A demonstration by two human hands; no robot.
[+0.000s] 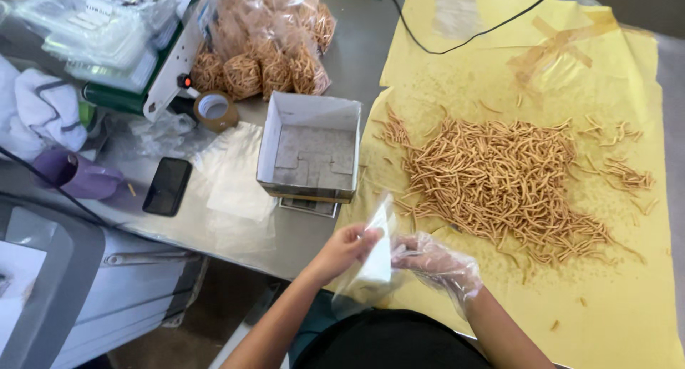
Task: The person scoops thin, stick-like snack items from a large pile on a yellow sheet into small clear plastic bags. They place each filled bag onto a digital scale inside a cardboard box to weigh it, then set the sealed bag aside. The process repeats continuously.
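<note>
My left hand [347,248] is bare and pinches the top edge of a small clear plastic bag [377,256] at the table's near edge. My right hand [435,263] wears a loose clear disposable glove and grips the same bag from the right side. The bag hangs between both hands and looks empty. Just beyond the hands a large heap of thin golden-brown fried snack sticks [499,180] lies spread on yellow paper [614,297].
An open white cardboard box [310,146] sits on a small scale left of the heap. Flat clear bags [232,173], a black phone [167,186], a tape roll [214,109] and filled snack bags [267,44] lie further left. A black cable [457,44] crosses the back.
</note>
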